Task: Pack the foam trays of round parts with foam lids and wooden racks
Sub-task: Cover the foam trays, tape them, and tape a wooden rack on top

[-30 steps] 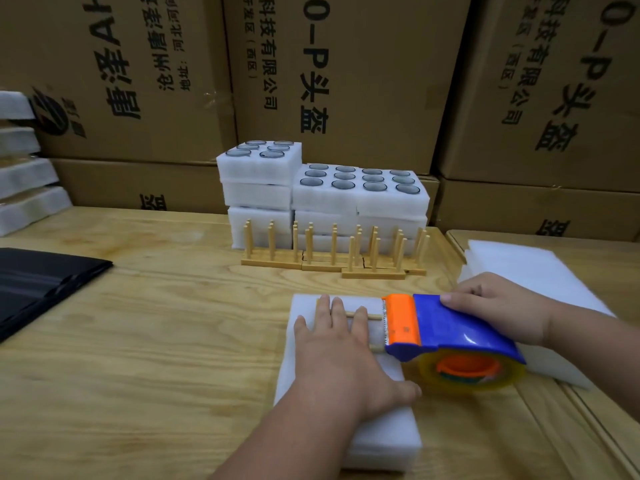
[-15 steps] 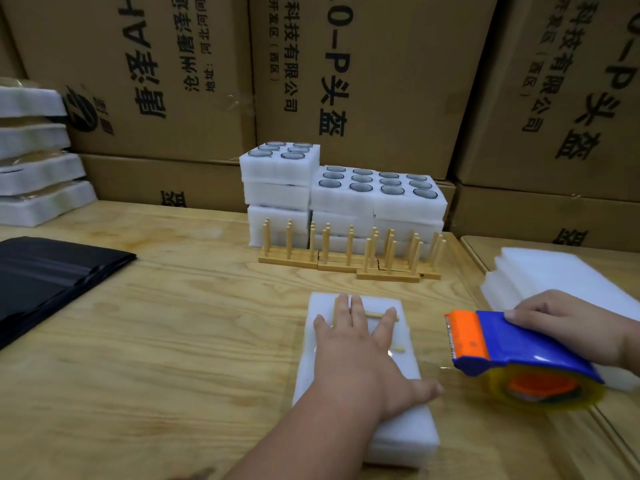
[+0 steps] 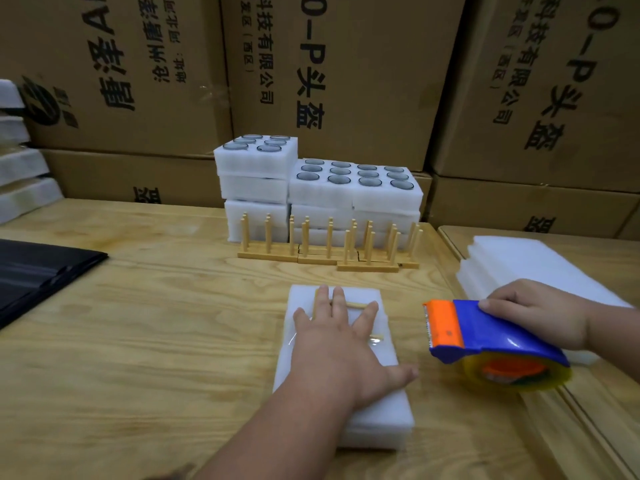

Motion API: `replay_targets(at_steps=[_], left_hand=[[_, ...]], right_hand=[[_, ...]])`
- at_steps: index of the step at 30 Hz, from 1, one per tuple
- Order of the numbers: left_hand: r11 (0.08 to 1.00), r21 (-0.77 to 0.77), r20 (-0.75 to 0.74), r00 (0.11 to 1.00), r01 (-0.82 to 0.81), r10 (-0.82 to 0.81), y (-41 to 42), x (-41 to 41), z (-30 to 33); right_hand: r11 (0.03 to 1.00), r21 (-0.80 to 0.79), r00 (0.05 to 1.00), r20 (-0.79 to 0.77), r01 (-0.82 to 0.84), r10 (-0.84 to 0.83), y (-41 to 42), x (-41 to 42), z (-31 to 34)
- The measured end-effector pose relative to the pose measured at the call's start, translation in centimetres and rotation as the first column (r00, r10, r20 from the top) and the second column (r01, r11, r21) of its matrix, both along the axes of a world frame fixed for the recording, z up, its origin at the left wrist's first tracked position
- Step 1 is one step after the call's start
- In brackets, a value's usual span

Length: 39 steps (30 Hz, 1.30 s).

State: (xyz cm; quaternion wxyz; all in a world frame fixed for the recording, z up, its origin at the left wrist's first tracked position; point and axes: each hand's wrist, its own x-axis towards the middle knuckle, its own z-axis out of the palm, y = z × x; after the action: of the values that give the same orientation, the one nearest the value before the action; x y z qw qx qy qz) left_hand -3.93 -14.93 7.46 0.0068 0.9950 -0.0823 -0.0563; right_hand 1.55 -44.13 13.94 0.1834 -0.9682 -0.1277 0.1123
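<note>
Pressing flat, your left hand (image 3: 341, 344) pins the foam pack (image 3: 377, 407), long axis near-to-far; right hand (image 3: 533, 311) grips the tape dispenser (image 3: 485, 337) beside it, wooden racks (image 3: 329, 244) and stacked trays (image 3: 322, 188) far behind.

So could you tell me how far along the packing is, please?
Done: one pack is closed with a lid, a rack lying on top, tape across it. In hand: the left hand presses flat on it; the right hand holds the tape gun beside it. Left: the open trays stacked behind, the upright racks and the spare lids.
</note>
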Motion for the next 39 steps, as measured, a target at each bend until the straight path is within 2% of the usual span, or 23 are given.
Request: replay_targets(at_steps=[7, 11, 17, 21, 24, 26, 29, 39], left_hand=[[1.0, -0.003, -0.008, 1.0, -0.002, 0.002, 0.0, 0.1, -0.3], [1.0, -0.004, 0.002, 1.0, 0.002, -0.002, -0.1, 0.0, -0.4], [1.0, -0.001, -0.004, 1.0, 0.007, -0.007, 0.0, 0.0, -0.1], [1.0, -0.008, -0.001, 1.0, 0.012, -0.012, 0.0, 0.0, 0.0], [1.0, -0.011, 0.015, 1.0, 0.012, -0.012, 0.0, 0.0, -0.1], [1.0, -0.01, 0.029, 1.0, 0.014, -0.013, 0.0, 0.1, -0.3], [1.0, -0.002, 0.048, 0.999, 0.01, -0.01, -0.2, 0.2, -0.5], [1.0, 0.015, 0.05, 0.999, -0.003, 0.002, 0.0, 0.2, -0.5]], right_hand=[[1.0, -0.003, 0.999, 0.031, 0.018, -0.018, -1.1, 0.2, 0.0], [0.981, -0.192, 1.0, -0.011, 0.002, -0.004, 0.6, 0.6, 0.7], [0.825, -0.557, 0.996, -0.054, -0.094, 0.077, 7.3, 1.8, 2.4], [0.734, -0.667, 0.992, -0.07, -0.128, 0.109, 12.5, 2.4, 3.3], [0.659, -0.743, 0.985, -0.003, -0.117, 0.172, 15.8, 2.5, 4.6], [0.658, -0.747, 0.976, 0.061, -0.093, 0.207, 17.4, 2.5, 4.4], [0.695, -0.718, 0.982, 0.101, -0.039, 0.16, 18.5, 1.9, 3.4], [0.766, -0.641, 0.995, 0.094, 0.036, 0.032, 16.4, -0.3, 2.1]])
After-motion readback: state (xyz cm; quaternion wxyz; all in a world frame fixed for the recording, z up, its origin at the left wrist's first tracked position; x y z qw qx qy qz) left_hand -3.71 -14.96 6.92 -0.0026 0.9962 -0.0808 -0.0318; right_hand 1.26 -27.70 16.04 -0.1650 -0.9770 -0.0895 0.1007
